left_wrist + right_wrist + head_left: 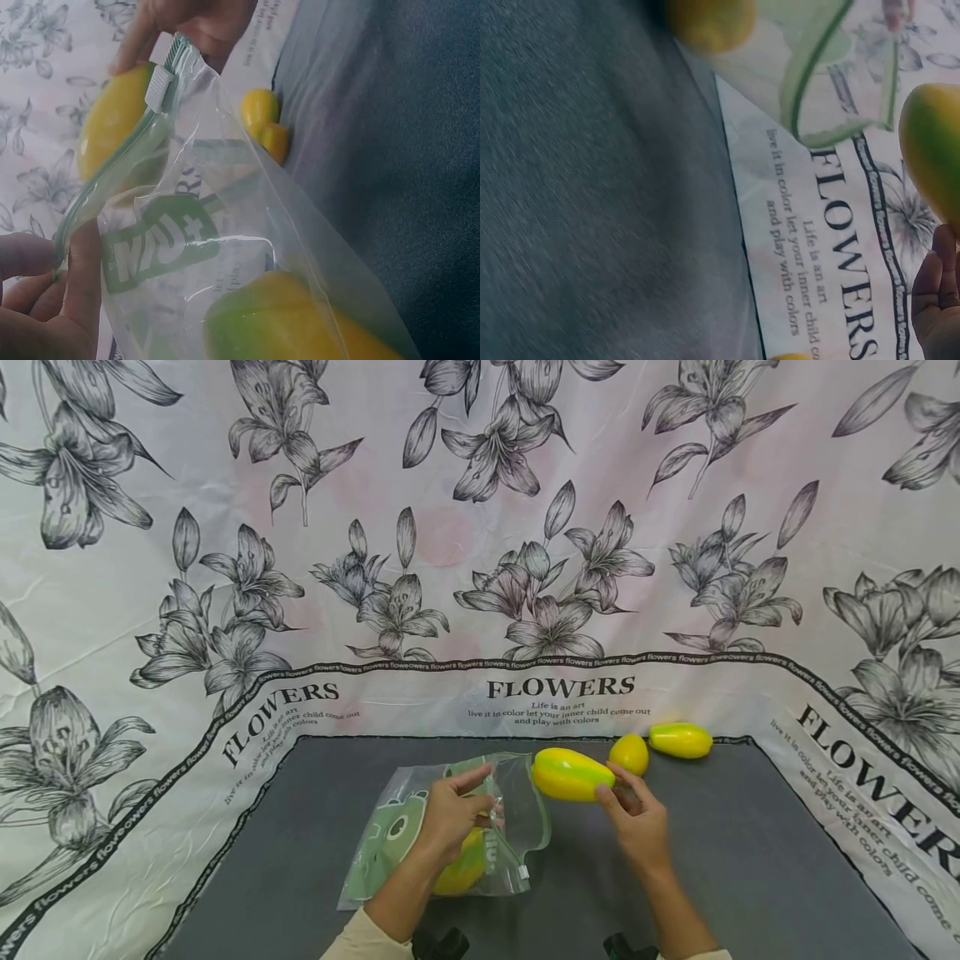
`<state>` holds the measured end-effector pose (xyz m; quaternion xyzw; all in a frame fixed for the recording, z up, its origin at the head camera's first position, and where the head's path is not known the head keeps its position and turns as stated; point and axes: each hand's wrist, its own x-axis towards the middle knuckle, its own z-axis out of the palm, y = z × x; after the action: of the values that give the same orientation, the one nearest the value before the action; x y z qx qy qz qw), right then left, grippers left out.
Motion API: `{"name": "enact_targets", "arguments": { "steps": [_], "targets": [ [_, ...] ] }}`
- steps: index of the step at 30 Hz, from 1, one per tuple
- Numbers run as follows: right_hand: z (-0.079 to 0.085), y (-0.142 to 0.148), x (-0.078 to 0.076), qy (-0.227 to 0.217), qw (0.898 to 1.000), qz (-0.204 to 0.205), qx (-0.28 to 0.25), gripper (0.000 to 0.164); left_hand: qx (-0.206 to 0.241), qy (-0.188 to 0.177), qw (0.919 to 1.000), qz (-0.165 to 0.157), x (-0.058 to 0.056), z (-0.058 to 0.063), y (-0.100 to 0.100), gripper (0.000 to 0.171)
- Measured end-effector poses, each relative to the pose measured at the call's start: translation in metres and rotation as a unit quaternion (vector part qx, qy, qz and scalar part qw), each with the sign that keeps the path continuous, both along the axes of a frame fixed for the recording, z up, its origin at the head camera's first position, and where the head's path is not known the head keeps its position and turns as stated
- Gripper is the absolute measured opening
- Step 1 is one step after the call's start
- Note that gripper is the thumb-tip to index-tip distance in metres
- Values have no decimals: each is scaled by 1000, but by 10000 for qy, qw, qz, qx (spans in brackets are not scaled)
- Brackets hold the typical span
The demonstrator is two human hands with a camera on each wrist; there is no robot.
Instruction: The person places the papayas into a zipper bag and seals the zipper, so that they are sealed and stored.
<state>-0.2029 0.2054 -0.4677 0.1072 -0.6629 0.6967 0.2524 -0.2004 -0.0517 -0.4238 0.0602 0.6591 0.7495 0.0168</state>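
My left hand (447, 818) pinches the upper edge of a clear zip bag (375, 852) with a green cartoon print. The bag's mouth gapes toward the right, and a white slider (158, 88) sits on its green zip strip. Inside the bag lies a yellow-green fruit (277, 322), seen through the plastic. With fingertips and thumb, my right hand (643, 835) grips the right end of a glossy, papaya-shaped yellow fruit (572, 774). Its far end overlaps the bag's mouth in the head view. In the right wrist view this fruit (934, 150) is cut off by the frame's edge.
Two more yellow fruits, a rounder-looking one (628, 754) and a longer one (680, 740), lie near the back edge of the dark grey table (750, 860). Behind stands a white cloth (420, 702) printed with flowers and lettering.
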Motion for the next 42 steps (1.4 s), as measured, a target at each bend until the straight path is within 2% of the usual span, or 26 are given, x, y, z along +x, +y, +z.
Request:
{"name": "enact_targets", "arguments": {
  "steps": [6, 10, 26, 29, 36, 42],
  "targets": [
    [7, -20, 5, -153, 9994, 148, 278, 37, -44, 16, 10000, 6, 0, 0, 0, 51],
    [5, -31, 6, -9, 9993, 214, 309, 37, -66, 14, 10000, 19, 0, 0, 0, 51],
    [2, -60, 14, -296, 9958, -137, 857, 35, 100, -89, 9999, 65, 0, 1, 1, 49],
    [-2, -64, 13, -246, 9949, -123, 968, 36, 132, -98, 9998, 58, 0, 1, 1, 49],
    [-30, -66, -5, -370, 9957, -57, 844, 39, 155, -110, 9998, -2, -1, 0, 3, 50],
    [-34, -71, -9, -461, 9947, -5, 924, 41, 123, -107, 9999, 8, -1, 1, 3, 50]
  ]
}}
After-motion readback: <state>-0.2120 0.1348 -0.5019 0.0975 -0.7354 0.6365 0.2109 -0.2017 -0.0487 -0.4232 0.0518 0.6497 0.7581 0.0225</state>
